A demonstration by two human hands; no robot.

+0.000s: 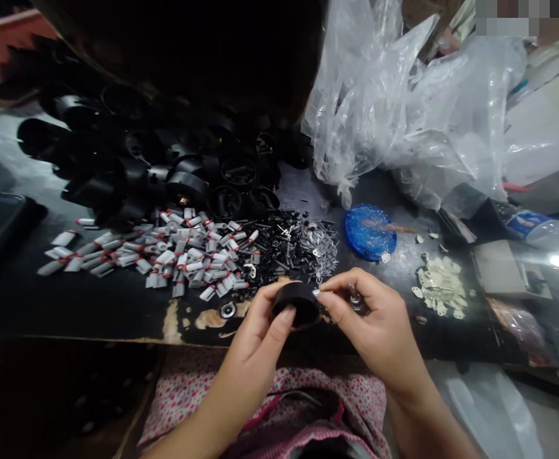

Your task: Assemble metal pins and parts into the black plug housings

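My left hand (264, 322) is closed around a round black plastic housing (297, 301), held just above the table's front edge with its opening tilted towards me. At the right side of its rim, my right hand (368, 315) pinches a small pale piece (316, 292), too small to name. A shiny metal part (355, 298) shows by the curled fingers of that hand; whether they grip it I cannot tell. Beyond the hands lie a heap of grey plastic sleeves with red bands (183, 252), black springs and small parts (272, 252), and grey metal pins (320, 248).
Many black housings (188, 182) are piled at the back left. On the right are a blue lid (368, 233) with grease and a stick, pale flat tabs (442, 285), a small box (511, 271) and a plastic bottle (530, 224). Clear plastic bags (360, 95) hang behind.
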